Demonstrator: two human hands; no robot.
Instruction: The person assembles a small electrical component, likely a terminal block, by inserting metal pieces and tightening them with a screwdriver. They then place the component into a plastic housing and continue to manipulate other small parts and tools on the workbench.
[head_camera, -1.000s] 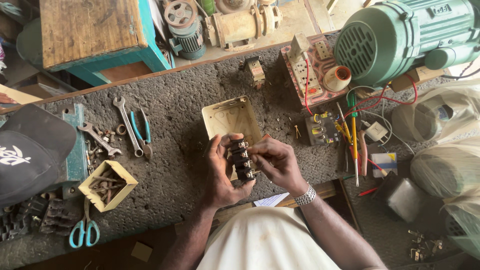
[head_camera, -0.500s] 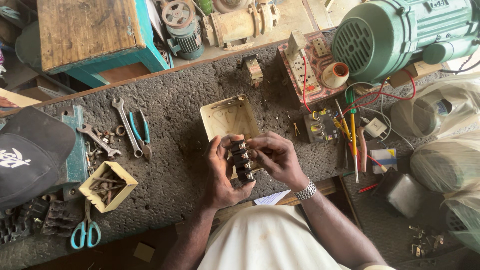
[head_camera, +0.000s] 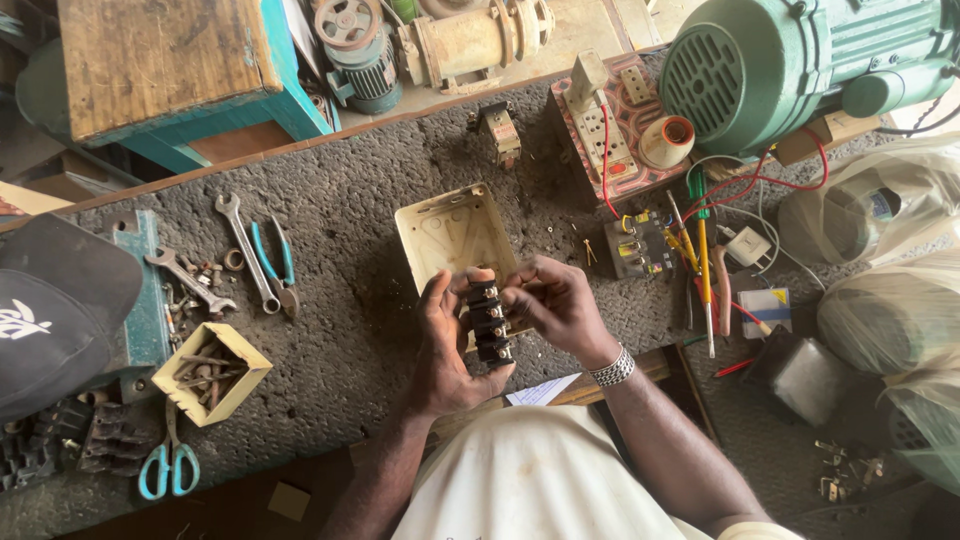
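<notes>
Nearest the body, both forearms angle inward over the edge of the dark workbench (head_camera: 350, 370) and meet at its middle. The left hand (head_camera: 445, 350) is cupped palm-up, its fingers curled round a black terminal block (head_camera: 488, 322), thumb lying along the block's left side. The right hand (head_camera: 555, 305), with a metal bracelet (head_camera: 612, 368) at the wrist, comes in from the right, its fingertips pinched together on the upper part of the block; whether they hold anything small there cannot be told. The block stands roughly upright between the two hands, just above the bench.

Directly behind the hands lies an open cream plastic box (head_camera: 455, 235), partly covered by them. To the left are a small cardboard box of bolts (head_camera: 210, 372), blue-handled scissors (head_camera: 168, 468), two spanners (head_camera: 245, 255) and blue pliers (head_camera: 275, 258). To the right lie a small black wired part (head_camera: 635, 245), a yellow screwdriver (head_camera: 704, 270) and red wires (head_camera: 770, 180). Farther back stand a socket board (head_camera: 610, 130), a large green motor (head_camera: 790, 60), a smaller old motor (head_camera: 360, 50) and a wooden-topped teal box (head_camera: 170, 60).
</notes>
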